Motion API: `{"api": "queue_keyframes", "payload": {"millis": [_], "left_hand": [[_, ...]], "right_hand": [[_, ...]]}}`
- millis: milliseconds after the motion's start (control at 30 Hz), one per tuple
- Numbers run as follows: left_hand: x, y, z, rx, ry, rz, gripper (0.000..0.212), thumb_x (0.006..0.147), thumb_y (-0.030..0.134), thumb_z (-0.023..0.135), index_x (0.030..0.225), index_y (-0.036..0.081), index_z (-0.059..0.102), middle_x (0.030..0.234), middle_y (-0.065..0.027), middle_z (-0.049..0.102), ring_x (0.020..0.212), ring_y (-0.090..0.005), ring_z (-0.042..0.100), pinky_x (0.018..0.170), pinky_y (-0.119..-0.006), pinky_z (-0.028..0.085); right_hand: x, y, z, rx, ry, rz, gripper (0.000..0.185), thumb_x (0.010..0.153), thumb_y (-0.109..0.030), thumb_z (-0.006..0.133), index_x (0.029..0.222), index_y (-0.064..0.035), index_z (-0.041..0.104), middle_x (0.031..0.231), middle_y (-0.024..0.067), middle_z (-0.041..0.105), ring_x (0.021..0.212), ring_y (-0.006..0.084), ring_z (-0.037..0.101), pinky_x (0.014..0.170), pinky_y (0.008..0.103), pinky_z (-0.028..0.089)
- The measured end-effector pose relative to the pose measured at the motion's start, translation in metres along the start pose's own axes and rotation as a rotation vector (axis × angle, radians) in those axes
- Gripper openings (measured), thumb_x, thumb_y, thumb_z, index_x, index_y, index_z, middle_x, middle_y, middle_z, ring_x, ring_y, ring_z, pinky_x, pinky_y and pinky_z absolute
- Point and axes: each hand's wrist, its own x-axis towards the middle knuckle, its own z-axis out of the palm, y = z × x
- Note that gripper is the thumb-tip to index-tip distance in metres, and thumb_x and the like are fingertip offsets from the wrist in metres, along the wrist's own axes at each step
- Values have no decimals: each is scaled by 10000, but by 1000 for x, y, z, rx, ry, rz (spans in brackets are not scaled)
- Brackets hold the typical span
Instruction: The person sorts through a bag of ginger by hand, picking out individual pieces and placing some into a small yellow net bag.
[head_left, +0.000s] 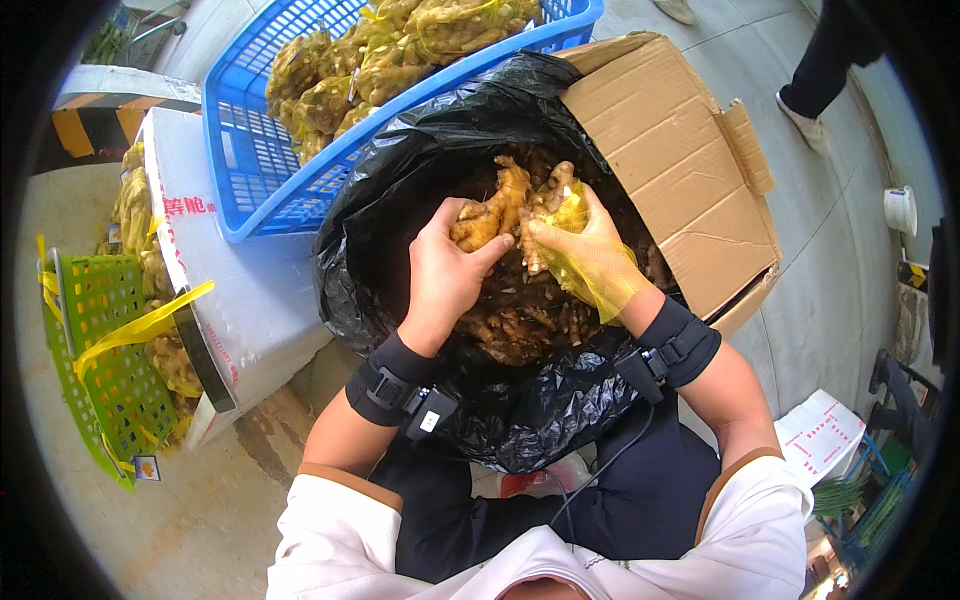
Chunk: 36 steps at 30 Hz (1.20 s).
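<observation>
My left hand grips a knobbly piece of ginger root, thumb on its near side. Close beside it, my right hand has a yellow mesh net drawn over its fingers and wrist. Through that net it holds another ginger root; whether more pieces sit inside the mesh is hard to tell. Both hands are above a cardboard box lined with a black plastic bag. Loose brown ginger lies in the bag below them.
A blue plastic basket with netted ginger stands on a white foam box. The carton's flap folds out right. At left is a green basket. A person's leg and shoe show at upper right.
</observation>
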Motion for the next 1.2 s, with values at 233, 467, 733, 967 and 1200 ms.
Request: {"api": "queue_keyframes", "payload": {"millis": [233,467,733,967,1200], "left_hand": [[0,7,-1,-358,-131,-209,405,847,112,845,1158,-25,626,956,-71,720,822,-128,691,741,-279,580],[2,16,-7,-714,-168,-282,405,924,167,783,1253,18,598,1103,-46,684,934,-120,678,758,-296,603],[1,13,-9,-838,-284,-281,420,1011,168,665,1381,47,509,1245,-44,657,1092,-161,682,856,-385,615],[2,10,-5,-891,-201,-270,396,1031,158,642,1384,41,505,1254,-61,656,1088,-176,684,874,-406,615],[2,3,-2,-607,-52,-92,385,1016,139,668,1362,19,548,1219,-55,666,1047,-134,666,904,-342,588]], "right_hand": [[2,-15,-2,168,3,90,573,875,-34,789,1363,-45,488,1153,83,659,1003,180,691,827,330,606],[3,-17,-10,349,-74,99,525,935,-42,662,1419,-30,459,1269,127,631,1124,236,671,973,394,577],[8,-15,-9,352,-87,28,587,944,-65,648,1481,-54,411,1362,124,597,1189,237,640,1011,403,555],[5,-20,-11,409,-109,23,642,951,-99,643,1529,-89,364,1423,131,559,1243,260,618,1051,433,535],[5,-22,-8,414,-193,23,670,956,-138,644,1547,-101,330,1452,147,543,1303,266,577,1092,457,509]]}}
